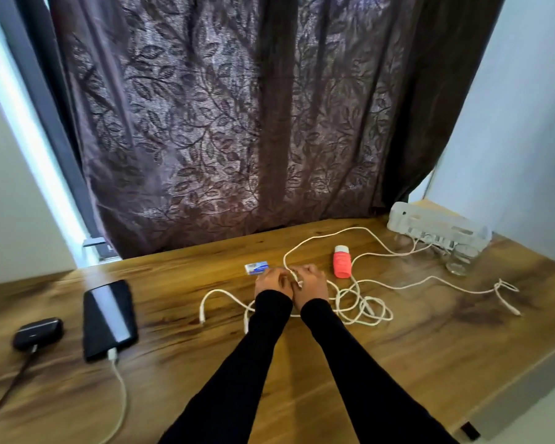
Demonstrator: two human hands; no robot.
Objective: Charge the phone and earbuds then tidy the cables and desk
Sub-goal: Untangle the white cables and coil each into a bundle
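Both hands meet at mid-desk over a tangle of white cable [350,302]. Left hand [271,282] and right hand [311,283] have fingers curled, pinching a strand of that cable between them; sleeves black. The cable loops across the wooden desk [205,363] toward a white power strip [436,227] at the far right corner. Phone [109,318] lies at left, a white charging lead [119,395] plugged into its near end. Black earbuds case [37,333] sits just left of the phone, a dark lead attached. Red-pink bottle [342,262] lies beside the right hand; small box [257,268] just beyond the left. Drinking glass [460,261] near the power strip.
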